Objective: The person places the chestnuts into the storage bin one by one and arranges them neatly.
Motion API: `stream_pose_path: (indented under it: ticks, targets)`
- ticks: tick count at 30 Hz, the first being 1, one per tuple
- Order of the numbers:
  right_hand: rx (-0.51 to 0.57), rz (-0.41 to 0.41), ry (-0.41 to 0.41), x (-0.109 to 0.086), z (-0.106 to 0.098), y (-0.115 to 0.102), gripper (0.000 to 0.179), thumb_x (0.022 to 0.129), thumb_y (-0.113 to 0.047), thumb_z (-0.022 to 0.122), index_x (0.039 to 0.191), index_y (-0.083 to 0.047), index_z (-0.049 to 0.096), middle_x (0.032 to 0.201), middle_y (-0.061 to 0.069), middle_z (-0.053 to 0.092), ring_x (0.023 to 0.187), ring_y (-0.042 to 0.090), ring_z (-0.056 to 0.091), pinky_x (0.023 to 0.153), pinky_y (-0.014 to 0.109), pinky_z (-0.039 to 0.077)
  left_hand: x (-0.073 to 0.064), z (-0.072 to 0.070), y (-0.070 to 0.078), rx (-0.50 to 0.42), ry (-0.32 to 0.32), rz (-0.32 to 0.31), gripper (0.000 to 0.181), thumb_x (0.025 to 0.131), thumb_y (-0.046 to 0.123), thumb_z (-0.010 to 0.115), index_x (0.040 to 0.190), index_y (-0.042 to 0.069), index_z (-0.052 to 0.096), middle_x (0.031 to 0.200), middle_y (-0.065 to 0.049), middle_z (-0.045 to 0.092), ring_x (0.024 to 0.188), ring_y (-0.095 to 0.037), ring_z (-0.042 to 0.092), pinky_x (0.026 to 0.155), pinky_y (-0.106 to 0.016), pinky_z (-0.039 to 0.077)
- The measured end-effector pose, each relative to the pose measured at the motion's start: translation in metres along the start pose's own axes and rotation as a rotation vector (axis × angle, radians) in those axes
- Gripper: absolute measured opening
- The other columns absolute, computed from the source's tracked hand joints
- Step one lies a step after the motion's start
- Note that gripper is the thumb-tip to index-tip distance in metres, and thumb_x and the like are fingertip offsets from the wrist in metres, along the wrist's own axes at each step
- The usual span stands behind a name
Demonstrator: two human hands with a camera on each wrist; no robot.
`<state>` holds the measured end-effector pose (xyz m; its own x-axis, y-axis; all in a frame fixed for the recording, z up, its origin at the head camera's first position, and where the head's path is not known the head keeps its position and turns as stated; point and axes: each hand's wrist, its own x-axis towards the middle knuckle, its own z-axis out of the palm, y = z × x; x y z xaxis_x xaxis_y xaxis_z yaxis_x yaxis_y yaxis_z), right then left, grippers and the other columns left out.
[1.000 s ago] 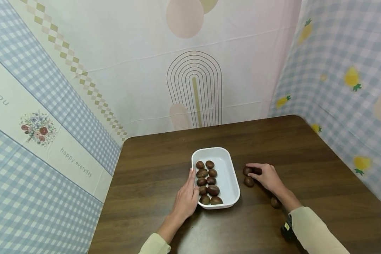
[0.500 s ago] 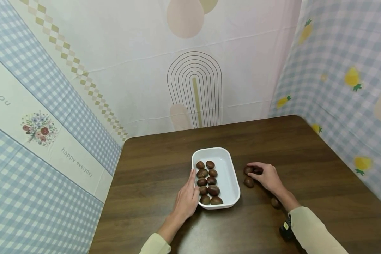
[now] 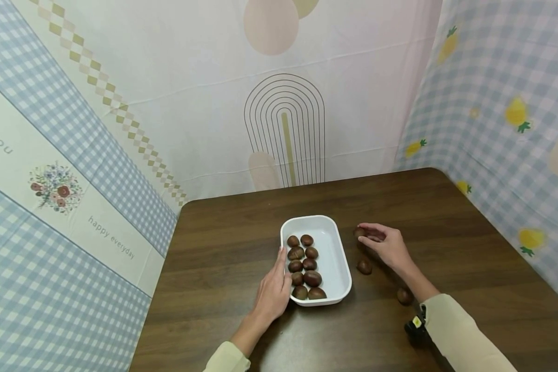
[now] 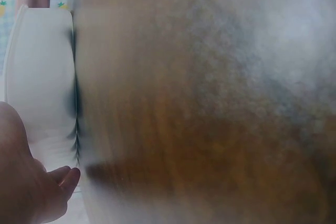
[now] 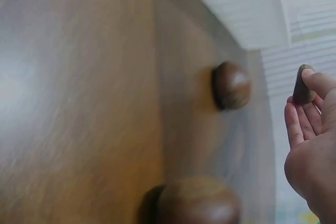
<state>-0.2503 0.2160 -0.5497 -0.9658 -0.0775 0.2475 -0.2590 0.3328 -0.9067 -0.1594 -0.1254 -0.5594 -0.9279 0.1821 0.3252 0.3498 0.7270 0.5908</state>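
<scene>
A white rectangular dish (image 3: 333, 253) stands mid-table, with several brown chestnuts (image 3: 312, 279) lined up in two columns along its left side. My left hand (image 3: 273, 290) rests against the dish's left wall, its fingers lying along the rim; the left wrist view shows the fingers (image 4: 68, 181) low beside that wall. My right hand (image 3: 390, 248), just right of the dish, pinches one chestnut (image 5: 303, 85) between thumb and fingers, raised off the table. Beneath that hand a loose chestnut (image 3: 365, 266) lies on the wood. Another chestnut (image 3: 404, 296) sits near the right forearm.
The brown wooden table (image 3: 223, 248) reaches back to a patterned cloth wall (image 3: 204, 129). Checked cloth (image 3: 502, 170) hangs along the right side. A black device (image 3: 416, 330) is on my right wrist. The dish's right half shows bare white bottom.
My right hand has lifted the chestnut up and slightly away from the loose one beside it. The left hand and dish have stayed in place.
</scene>
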Motion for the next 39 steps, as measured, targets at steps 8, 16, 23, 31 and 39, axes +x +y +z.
stream_pose_path:
  ticks: [8,16,23,31,39]
  targets:
    - [0.066,-0.033,-0.101,0.000,0.015,-0.031,0.035,0.096,-0.004,0.078,0.129,0.003,0.072,0.124,0.023,0.074,0.110,0.023,0.073,0.089,0.018,0.055,0.000,0.001,0.001,0.001,0.006,0.002,0.065,0.104,0.010,0.051,0.166,0.003,0.032,0.169,-0.012,0.038,0.139,-0.035,0.056,0.106,-0.053,0.050]
    - [0.023,-0.078,-0.251,-0.011,0.026,-0.047,0.035,0.092,-0.002,0.080,0.126,0.000,0.074,0.119,0.015,0.077,0.111,0.032,0.074,0.090,0.033,0.060,0.000,0.000,0.002,0.003,0.001,-0.010,0.067,0.104,0.010,0.051,0.167,0.006,0.032,0.169,-0.011,0.037,0.139,-0.035,0.056,0.104,-0.054,0.051]
    - [-0.141,-0.190,-0.368,-0.017,0.031,-0.058,0.034,0.088,0.003,0.082,0.121,0.000,0.074,0.109,0.004,0.077,0.098,0.022,0.073,0.088,0.048,0.060,0.000,0.000,0.003,-0.001,-0.009,-0.008,0.066,0.105,0.010,0.051,0.167,0.004,0.030,0.173,-0.010,0.027,0.140,-0.036,0.054,0.103,-0.055,0.051]
    - [-0.180,-0.257,-0.503,-0.022,0.041,-0.067,0.031,0.084,0.003,0.084,0.113,-0.003,0.076,0.106,0.002,0.077,0.089,0.014,0.071,0.077,0.041,0.061,0.001,0.000,0.002,0.010,-0.020,-0.013,0.067,0.105,0.010,0.051,0.168,0.006,0.030,0.175,-0.004,0.020,0.138,-0.036,0.056,0.099,-0.054,0.053]
    - [-0.307,-0.364,-0.602,-0.024,0.053,-0.076,0.027,0.079,0.005,0.083,0.104,-0.002,0.077,0.097,0.000,0.076,0.088,0.014,0.070,0.079,0.036,0.060,0.001,-0.001,0.003,0.019,-0.012,0.001,0.066,0.104,0.011,0.050,0.167,0.005,0.032,0.174,-0.008,0.024,0.135,-0.036,0.058,0.097,-0.054,0.054]
